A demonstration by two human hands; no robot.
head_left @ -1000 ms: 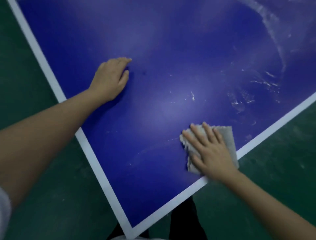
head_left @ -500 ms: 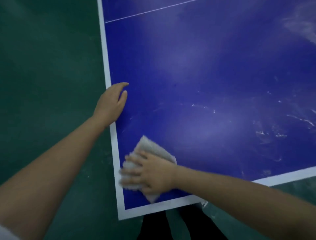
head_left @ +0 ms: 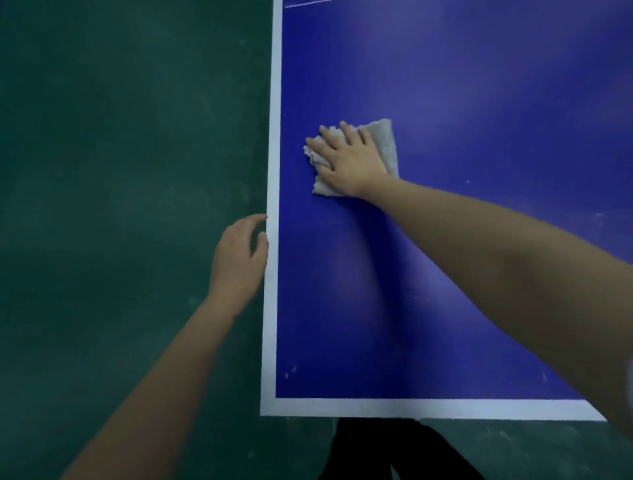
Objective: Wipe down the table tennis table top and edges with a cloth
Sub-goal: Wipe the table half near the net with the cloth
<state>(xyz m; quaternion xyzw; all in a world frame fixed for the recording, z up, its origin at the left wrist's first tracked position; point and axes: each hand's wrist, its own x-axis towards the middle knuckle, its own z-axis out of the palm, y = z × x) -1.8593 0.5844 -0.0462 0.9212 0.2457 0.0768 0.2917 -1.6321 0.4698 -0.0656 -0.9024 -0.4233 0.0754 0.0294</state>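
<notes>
The blue table tennis table (head_left: 445,85) with a white border fills the right of the view; its near left corner is at the bottom. A crumpled grey cloth (head_left: 385,142) lies flat on the blue top close to the left white edge. My right hand (head_left: 346,161) presses down on the cloth with straight, spread fingers and covers most of it. My left hand (head_left: 238,265) hangs just off the left edge of the table, fingers loosely curled, fingertips touching the white border, holding nothing.
Green floor (head_left: 120,205) lies to the left of the table and below its near edge. My dark trouser legs (head_left: 376,448) show under the near edge. A thin white centre line (head_left: 308,2) crosses the top at the far end.
My right hand slid the cloth away from the near corner, farther up along the left edge. My left hand came off the table top and now sits beside the edge.
</notes>
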